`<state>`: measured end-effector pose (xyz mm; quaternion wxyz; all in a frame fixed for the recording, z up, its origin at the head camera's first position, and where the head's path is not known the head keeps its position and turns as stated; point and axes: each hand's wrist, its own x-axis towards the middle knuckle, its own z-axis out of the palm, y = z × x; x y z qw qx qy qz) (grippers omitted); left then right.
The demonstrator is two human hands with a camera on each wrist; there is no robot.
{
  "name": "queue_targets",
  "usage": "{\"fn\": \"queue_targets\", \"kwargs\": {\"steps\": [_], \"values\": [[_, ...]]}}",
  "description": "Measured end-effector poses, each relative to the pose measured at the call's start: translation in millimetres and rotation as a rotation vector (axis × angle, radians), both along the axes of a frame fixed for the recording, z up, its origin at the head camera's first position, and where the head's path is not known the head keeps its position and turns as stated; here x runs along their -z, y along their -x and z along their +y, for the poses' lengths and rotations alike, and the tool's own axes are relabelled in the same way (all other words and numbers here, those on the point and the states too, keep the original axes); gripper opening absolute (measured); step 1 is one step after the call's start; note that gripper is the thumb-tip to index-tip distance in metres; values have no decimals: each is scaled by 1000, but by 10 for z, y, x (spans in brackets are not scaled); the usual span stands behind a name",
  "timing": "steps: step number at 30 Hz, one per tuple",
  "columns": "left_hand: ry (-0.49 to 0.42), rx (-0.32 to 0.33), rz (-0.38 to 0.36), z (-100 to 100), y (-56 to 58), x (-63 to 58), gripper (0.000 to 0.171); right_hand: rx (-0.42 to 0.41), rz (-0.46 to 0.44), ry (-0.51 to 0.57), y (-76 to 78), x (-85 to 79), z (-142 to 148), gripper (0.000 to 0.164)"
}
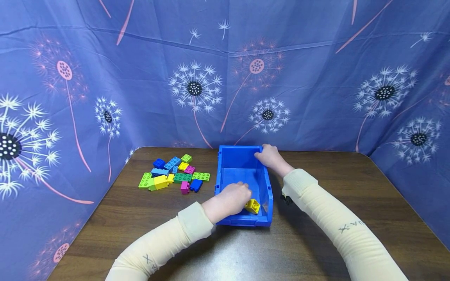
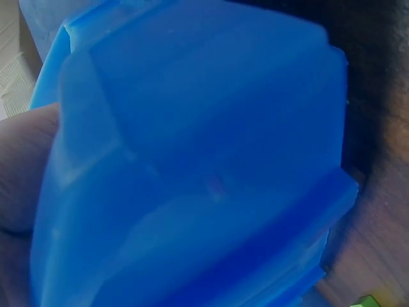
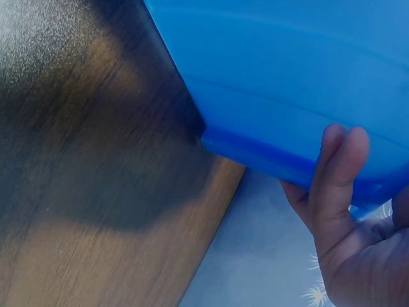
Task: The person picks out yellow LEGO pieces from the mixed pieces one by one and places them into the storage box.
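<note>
Bin (image 1: 244,221), blue and open-topped, is at the middle of the table (image 1: 337,218), and both hands are on the job! Right hand (image 1: 271,156) is out at the far right corner, fingers curled round the rim, and the right wrist view backs it up with fingertips (image 3: 353,144) against the blue wall. Left hand (image 1: 230,198) comes over the near left side and dips inside, fingers bent; their tips are hidden, so I can't tell whether they hold anything. Just beside that hand, on the bin's floor towards the near end, lies a yellow brick (image 1: 253,206), partly covered. Over to the left, a loose cluster of bricks (image 1: 183,177) spreads across the wood in greens, blues, yellows and pinks, well apart from the right hand. Something black (image 1: 287,200) peeks out by the right sleeve (image 1: 334,218), too covered to name. Behind it all hangs a blue dandelion-print cloth (image 1: 313,78).
</note>
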<state>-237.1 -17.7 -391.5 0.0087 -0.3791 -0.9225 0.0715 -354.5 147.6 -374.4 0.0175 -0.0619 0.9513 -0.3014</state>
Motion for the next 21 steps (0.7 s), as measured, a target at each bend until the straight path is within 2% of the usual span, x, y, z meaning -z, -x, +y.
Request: {"fn": "queue_targets", "kwargs": {"steps": [11,21], "values": [[12,-17,-38,9,4,37,19,-4,-14,15,-17,13,1,39],[13,-23,-22,33,8,70,19,1,2,-13,-5,2,0,39]]}}
